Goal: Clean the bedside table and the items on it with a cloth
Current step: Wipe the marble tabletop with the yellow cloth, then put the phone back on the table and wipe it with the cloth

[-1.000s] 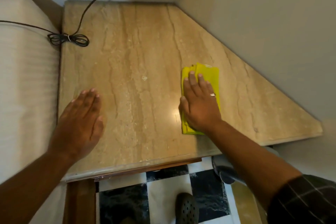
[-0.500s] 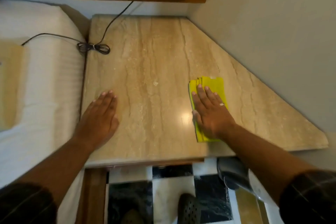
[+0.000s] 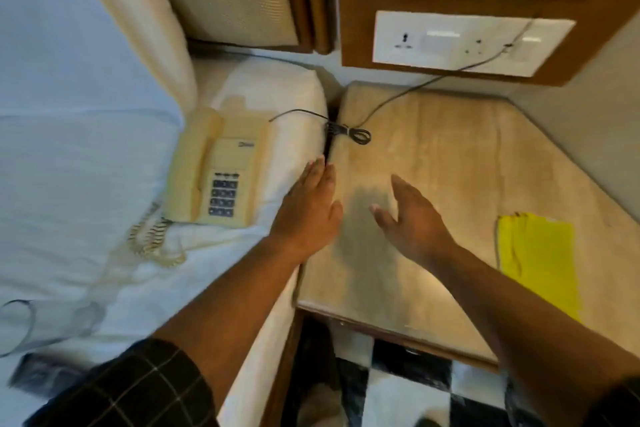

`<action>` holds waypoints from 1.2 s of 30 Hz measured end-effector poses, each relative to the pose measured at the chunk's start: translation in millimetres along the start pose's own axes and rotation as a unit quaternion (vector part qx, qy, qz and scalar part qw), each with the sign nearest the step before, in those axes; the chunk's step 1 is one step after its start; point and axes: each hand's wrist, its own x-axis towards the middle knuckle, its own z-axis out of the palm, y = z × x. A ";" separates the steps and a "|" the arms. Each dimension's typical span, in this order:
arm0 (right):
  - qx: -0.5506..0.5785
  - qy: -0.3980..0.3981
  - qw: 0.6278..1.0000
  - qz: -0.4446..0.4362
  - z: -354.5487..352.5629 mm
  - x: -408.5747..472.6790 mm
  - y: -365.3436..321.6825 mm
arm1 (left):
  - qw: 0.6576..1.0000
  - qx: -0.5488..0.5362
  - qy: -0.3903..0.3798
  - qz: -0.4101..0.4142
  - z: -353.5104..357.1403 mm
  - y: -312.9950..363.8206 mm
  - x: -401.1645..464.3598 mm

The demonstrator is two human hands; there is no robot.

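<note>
- A bed [image 3: 86, 184] with white sheets fills the left; a cream pillow [image 3: 138, 21] leans at its head
- A wood-framed white socket panel [image 3: 467, 42] hangs on the wall beyond; a plain grey wall [image 3: 588, 107] runs along the right
- Black-and-white chequered floor [image 3: 408, 388] shows below

Your left hand [image 3: 308, 210] and right hand [image 3: 412, 218] hover open, fingers straight, over the left part of the beige marble bedside table [image 3: 433, 163]. The folded yellow cloth [image 3: 538, 263] lies flat near its right front edge, apart from both hands. A cream push-button telephone [image 3: 218, 170] sits on the white bed [image 3: 86, 184], with a bundled black cable [image 3: 349, 132] at the table's left edge.
</note>
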 end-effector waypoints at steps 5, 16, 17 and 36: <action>0.157 -0.010 0.985 0.066 15.3 61.0 -105.8 | 0.987 -0.011 0.151 -0.060 -70.0 -87.5 16.0; 0.244 -0.055 0.951 0.183 83.9 128.8 -205.0 | 0.860 -0.352 -0.059 -0.364 -103.2 -233.1 25.6; 0.250 -0.048 0.949 0.188 87.4 128.9 -205.6 | 0.848 -0.382 -0.050 -0.363 -100.5 -236.4 25.4; 0.272 0.173 0.898 0.299 -28.7 57.9 -15.1 | 0.796 -0.510 -0.121 -0.302 1.6 -12.8 90.6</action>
